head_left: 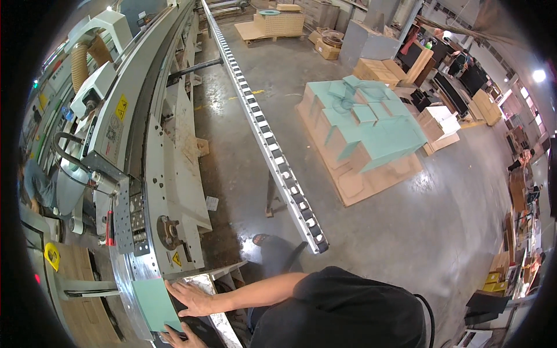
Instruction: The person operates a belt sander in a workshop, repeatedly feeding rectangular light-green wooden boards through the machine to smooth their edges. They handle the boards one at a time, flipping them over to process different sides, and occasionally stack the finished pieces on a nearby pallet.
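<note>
Pale-green rectangular panel (pixel 155 304), at the near edge of the silvery metal bed (pixel 123 287), likely wants even pressure from right hand (pixel 194 300) and left hand (pixel 184 340), fingers spread.

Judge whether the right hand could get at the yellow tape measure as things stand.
Probably not without leaning across: the right hand rests at the near edge of the green panel, with that panel and the silver table edge between it and the yellow tape measure.

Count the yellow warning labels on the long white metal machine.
2: one slanted yellow label on the upper white housing, and one yellow triangular label lower down, near the bare right hand. Others may be hidden elsewhere.
</note>
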{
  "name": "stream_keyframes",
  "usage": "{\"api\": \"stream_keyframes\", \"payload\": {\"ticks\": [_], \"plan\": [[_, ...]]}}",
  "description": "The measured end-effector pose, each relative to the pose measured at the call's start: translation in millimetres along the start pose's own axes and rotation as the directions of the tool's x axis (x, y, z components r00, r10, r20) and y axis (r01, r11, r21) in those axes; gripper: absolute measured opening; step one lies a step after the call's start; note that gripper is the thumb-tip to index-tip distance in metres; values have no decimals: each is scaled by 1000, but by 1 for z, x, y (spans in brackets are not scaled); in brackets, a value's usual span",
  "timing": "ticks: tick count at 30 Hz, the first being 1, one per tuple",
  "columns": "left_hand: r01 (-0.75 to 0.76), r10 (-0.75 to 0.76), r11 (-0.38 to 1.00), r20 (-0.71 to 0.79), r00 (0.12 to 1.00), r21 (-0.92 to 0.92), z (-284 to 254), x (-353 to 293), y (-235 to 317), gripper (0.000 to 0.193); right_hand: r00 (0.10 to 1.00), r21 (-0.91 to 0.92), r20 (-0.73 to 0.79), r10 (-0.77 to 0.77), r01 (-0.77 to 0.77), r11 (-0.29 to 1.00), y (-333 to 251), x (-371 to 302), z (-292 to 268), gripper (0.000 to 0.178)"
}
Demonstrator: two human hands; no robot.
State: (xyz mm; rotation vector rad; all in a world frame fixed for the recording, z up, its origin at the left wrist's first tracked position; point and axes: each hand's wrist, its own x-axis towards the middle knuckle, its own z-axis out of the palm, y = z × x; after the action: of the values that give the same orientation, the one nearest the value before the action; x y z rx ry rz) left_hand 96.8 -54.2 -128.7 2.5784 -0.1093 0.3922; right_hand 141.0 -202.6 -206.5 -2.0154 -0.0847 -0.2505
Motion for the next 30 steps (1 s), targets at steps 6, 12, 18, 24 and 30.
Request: {"api": "stream_keyframes", "payload": {"ticks": [6, 12, 18, 24, 30], "plan": [[81, -82, 968, -5, 997, 239, 11, -4, -28, 63, 1000, -23, 22, -2, 3, 1000, -1, -3, 4, 126], [-28, 34, 990, -36, 999, 141, 12, 1, -33, 61, 1000, -70, -10, -14, 13, 997, -18, 3, -25, 116], [79, -73, 985, -42, 996, 151, 8, -8, -27, 67, 984, -114, -101, -148, 137, 984, -2, -4, -9, 124], [51, -49, 993, -20, 999, 107, 17, 3, -15, 69, 996, -127, 14, -87, 88, 988, -2, 6, -29, 117], [59, -57, 994, -20, 998, 89, 34, 21, 0, 67, 989, -182, -15, -145, 140, 973, 18, 28, -44, 124]]}}
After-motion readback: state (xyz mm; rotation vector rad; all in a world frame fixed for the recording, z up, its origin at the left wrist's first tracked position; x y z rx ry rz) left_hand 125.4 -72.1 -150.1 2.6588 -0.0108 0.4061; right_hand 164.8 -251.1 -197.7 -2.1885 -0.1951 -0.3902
